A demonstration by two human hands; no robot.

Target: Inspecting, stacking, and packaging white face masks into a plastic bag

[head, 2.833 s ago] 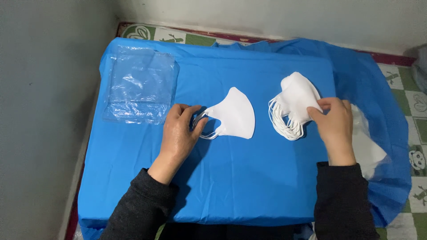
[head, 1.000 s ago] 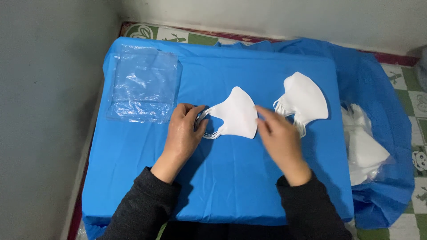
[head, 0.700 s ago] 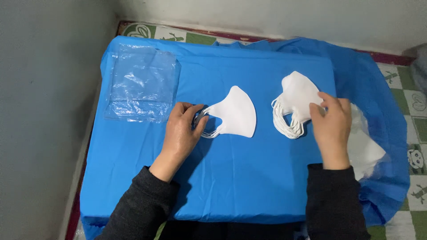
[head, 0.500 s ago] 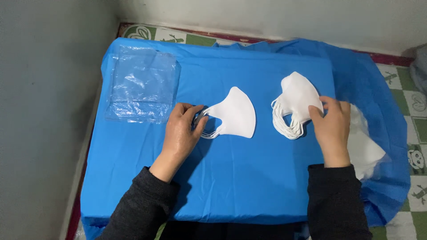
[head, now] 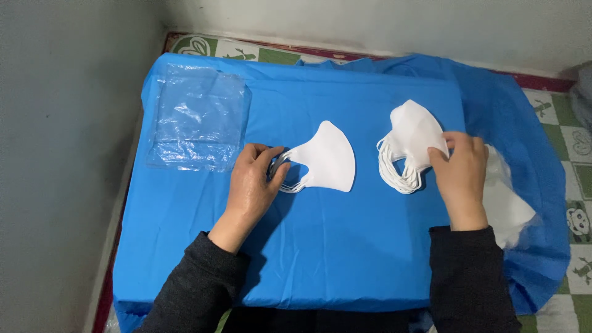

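The left hand (head: 251, 185) pinches the ear loops of a single white mask (head: 327, 156) lying flat between the hands. The right hand (head: 459, 172) grips the top of the mask stack (head: 412, 142) — apparently many masks remain; clear bags (head: 198, 117) lie beyond the left hand, untouched.

Evenly lit, soft and diffuse, fairly bright on the blue cloth (head: 345, 246), dimmer toward the grey wall (head: 61, 154) at the left. Short, soft shadow under the left hand (head: 256, 185) and forearm, falling right and down (source apparently above and to the left). Mild sheen on the clear plastic bags (head: 197, 123), no harsh glare. White masks (head: 330, 157) nearly washed out, folds faint. Sharp at centre, slightly soft and bowed near the edges.
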